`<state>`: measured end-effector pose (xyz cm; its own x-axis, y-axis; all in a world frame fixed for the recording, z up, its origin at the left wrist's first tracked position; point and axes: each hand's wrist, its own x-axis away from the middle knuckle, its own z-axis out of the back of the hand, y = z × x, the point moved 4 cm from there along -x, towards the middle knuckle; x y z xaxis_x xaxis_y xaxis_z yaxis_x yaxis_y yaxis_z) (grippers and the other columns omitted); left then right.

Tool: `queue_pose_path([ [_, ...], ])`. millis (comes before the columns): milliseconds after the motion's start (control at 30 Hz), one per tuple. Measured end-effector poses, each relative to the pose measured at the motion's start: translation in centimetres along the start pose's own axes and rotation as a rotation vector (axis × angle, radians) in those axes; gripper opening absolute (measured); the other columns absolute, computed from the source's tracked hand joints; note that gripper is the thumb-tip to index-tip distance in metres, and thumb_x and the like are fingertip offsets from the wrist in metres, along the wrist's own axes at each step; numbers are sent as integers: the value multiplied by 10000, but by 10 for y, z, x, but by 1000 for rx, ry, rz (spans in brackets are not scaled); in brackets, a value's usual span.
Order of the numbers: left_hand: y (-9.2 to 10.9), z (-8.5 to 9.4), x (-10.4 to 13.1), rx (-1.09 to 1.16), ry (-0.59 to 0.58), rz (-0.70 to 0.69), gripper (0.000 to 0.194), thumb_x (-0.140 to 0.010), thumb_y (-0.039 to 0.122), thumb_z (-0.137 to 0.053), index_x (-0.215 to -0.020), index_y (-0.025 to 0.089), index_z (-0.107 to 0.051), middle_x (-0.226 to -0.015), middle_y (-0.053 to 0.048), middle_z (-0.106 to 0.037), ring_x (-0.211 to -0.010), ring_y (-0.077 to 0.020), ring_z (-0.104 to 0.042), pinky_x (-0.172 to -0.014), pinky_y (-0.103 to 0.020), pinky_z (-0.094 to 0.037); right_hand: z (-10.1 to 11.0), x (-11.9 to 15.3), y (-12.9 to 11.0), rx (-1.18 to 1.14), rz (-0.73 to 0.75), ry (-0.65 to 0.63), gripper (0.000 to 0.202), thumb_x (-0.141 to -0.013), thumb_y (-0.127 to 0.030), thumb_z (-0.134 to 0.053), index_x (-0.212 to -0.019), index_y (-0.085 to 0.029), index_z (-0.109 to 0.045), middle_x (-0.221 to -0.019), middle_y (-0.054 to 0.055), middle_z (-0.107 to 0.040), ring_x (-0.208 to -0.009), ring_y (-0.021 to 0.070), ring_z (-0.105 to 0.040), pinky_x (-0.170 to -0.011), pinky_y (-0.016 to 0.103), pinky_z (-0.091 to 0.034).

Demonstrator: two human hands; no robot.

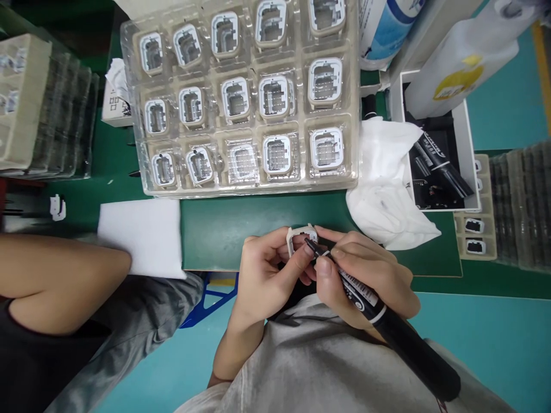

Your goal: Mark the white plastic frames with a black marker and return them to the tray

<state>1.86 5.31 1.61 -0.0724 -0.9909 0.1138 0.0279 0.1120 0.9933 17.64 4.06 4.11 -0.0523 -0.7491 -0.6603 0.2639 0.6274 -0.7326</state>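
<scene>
Just over the near edge of the green work mat, close to the person's chest, the left hand pinches a small square frame of white and beige plastic, fingers closed on its sides, open face turned up toward the camera. The right hand is clamped around a black marker pen with a white printed label. The pen's long axis runs diagonally from lower right to upper left, tip touching the frame's inner edge, capless end pointing back toward the person's right shoulder.

Beyond the hands, a clear moulded plastic tray lies on the mat. Its glossy pockets stand in rows, and most hold one like frame, rounded-square, white-rimmed with grey ribbed interiors. One pocket in the near row appears to hold a part lying differently; detail cannot be told.

Right of the tray lies a crumpled white cloth, soft and creased, touching a white open box that contains black marker pens. A flat white foam pad rests at the mat's left edge. Stacks of clear trays stand at far left. A co-worker's bare arm lies at lower left.
</scene>
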Motion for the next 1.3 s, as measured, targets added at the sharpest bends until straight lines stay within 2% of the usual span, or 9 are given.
queue_pose_path([
  [167, -6, 0, 3, -4, -1, 23, 295, -978, 343, -968, -820, 206, -759, -647, 25, -768, -543, -143, -723, -525, -228, -584, -2, -1, 2, 28, -4, 9, 269, -989, 87, -758, -1094, -155, -709, -817, 5, -731, -680, 166, -709, -891, 489, -828],
  [467, -5, 1, 5, -125, 24, -108, 273, -1004, 173, -890, -803, 207, -709, -622, 72, -699, -521, -83, -606, -510, -211, -438, -4, 3, 4, 58, 22, 17, 234, -992, 80, -764, -1066, -137, -714, -808, 21, -723, -687, 170, -700, -895, 474, -824],
  [767, -4, 0, 5, -128, 7, -122, 276, -1010, 113, -855, -812, 212, -691, -656, 78, -745, -548, -87, -675, -519, -197, -461, -3, 2, 3, 60, 47, 22, 240, -981, 92, -765, -1071, -125, -716, -813, 32, -732, -691, 170, -706, -886, 475, -829],
  [1067, -3, -1, 5, -153, 10, -122, 273, -1029, 121, -844, -824, 209, -687, -680, 74, -766, -554, -79, -688, -517, -179, -464, -1, 1, 4, 62, 50, 11, 227, -984, 80, -761, -1068, -125, -714, -811, 18, -720, -670, 162, -691, -895, 479, -833],
  [1300, -2, -2, 4, -194, 25, -155, 315, -1024, 141, -846, -796, 207, -638, -632, 84, -674, -532, -65, -610, -506, -175, -438, -2, 1, 5, 76, 34, -4, 242, -992, 70, -774, -1079, -148, -714, -827, 21, -739, -685, 170, -715, -903, 471, -831],
])
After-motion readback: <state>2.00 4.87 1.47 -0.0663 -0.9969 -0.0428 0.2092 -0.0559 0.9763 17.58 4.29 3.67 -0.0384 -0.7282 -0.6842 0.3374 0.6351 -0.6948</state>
